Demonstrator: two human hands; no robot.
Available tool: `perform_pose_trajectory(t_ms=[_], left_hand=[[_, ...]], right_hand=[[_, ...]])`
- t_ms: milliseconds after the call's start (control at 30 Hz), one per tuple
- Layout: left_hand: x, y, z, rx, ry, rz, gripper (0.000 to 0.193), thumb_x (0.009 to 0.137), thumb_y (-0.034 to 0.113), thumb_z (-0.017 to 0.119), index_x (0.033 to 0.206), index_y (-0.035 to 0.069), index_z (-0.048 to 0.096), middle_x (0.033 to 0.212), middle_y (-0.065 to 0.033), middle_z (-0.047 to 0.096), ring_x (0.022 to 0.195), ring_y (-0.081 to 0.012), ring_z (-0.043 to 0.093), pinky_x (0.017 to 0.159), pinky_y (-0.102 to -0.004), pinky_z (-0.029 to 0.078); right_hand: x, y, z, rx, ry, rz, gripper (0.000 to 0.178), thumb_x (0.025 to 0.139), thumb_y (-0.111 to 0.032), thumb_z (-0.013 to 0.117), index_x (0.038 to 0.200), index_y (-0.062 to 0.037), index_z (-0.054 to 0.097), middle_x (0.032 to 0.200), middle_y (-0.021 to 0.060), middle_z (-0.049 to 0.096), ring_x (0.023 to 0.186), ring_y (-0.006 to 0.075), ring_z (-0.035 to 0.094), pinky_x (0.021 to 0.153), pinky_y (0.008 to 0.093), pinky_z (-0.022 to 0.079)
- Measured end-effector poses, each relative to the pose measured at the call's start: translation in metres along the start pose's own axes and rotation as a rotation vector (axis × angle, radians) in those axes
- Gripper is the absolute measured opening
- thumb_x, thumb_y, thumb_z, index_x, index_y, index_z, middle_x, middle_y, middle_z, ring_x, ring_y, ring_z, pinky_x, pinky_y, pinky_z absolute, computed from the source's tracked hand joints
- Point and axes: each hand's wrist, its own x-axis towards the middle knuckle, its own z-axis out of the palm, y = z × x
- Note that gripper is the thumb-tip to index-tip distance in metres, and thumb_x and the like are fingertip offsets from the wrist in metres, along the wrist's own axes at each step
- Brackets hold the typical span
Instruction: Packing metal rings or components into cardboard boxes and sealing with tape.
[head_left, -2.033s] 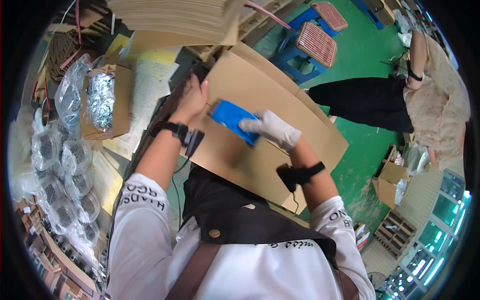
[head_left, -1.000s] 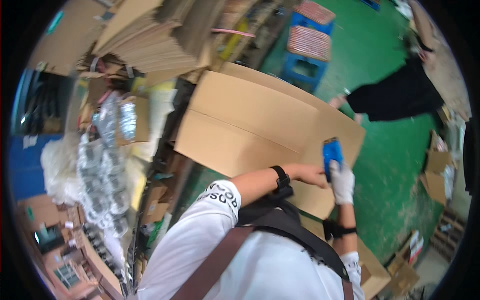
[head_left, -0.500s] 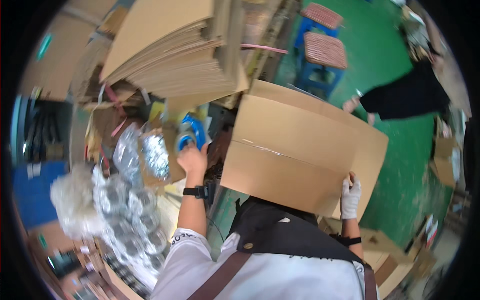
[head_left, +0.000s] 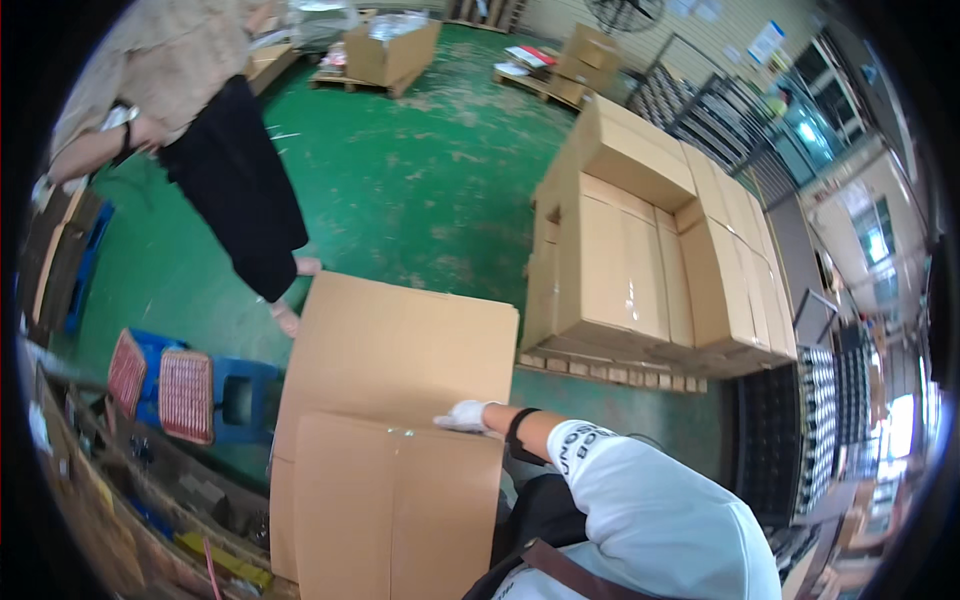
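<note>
A large brown cardboard box (head_left: 400,340) stands in front of me, one panel reaching away and a nearer panel folded across it. A short strip of clear tape shows at the edge of the nearer panel. My right hand (head_left: 466,416), in a white glove, is at that edge on the box's right side. Its fingers are closed over the cardboard, with the fingertips partly hidden. A black band circles the right forearm. My left hand is out of view.
Taped cartons (head_left: 640,260) are stacked on a wooden pallet (head_left: 620,374) to the right. Two blue stools (head_left: 235,400) with reddish woven tops stand left of the box. A person in black trousers (head_left: 240,190) is beyond it. A wooden ledge (head_left: 140,540) runs along the lower left.
My view has swung right, bringing the carton stack in. The left hand, which was at a blue tape roll, has left the picture. The right hand remains at the box.
</note>
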Motion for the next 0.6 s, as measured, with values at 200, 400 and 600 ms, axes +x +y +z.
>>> perform_pose_trajectory(t_ms=[200, 400, 600], left_hand=[[0.015, 0.022, 0.011, -0.094, 0.010, -0.322, 0.036, 0.090, 0.029, 0.052, 0.112, 0.001, 0.057, 0.099, -0.0090, 0.063, 0.089, -0.0240, 0.055, 0.074, -0.0416, 0.047], [0.016, 0.018, 0.023, -0.031, -0.175, -0.135, 0.048, 0.092, 0.037, 0.053, 0.128, 0.005, 0.051, 0.133, -0.0121, 0.047, 0.116, -0.0271, 0.045, 0.091, -0.0459, 0.042], [-0.005, 0.059, 0.044, -0.167, -0.562, -0.290, 0.060, 0.094, 0.050, 0.049, 0.136, 0.006, 0.048, 0.141, -0.0171, 0.043, 0.130, -0.0346, 0.040, 0.106, -0.0492, 0.035]], right_hand=[[0.019, 0.020, 0.037, 0.034, 0.209, 0.050, 0.064, 0.091, -0.057, 0.036, 0.106, -0.0037, 0.068, 0.111, 0.0228, 0.064, 0.104, 0.0406, 0.060, 0.092, 0.0448, 0.046], [-0.043, 0.113, 0.078, 0.227, 0.168, 0.166, 0.062, 0.091, -0.054, 0.037, 0.114, -0.0044, 0.065, 0.116, 0.0240, 0.063, 0.112, 0.0383, 0.058, 0.096, 0.0412, 0.043], [-0.082, 0.155, 0.105, 0.861, 0.065, 0.256, 0.071, 0.091, -0.063, 0.036, 0.127, -0.0061, 0.060, 0.134, 0.0147, 0.056, 0.126, 0.0298, 0.050, 0.104, 0.0367, 0.036]])
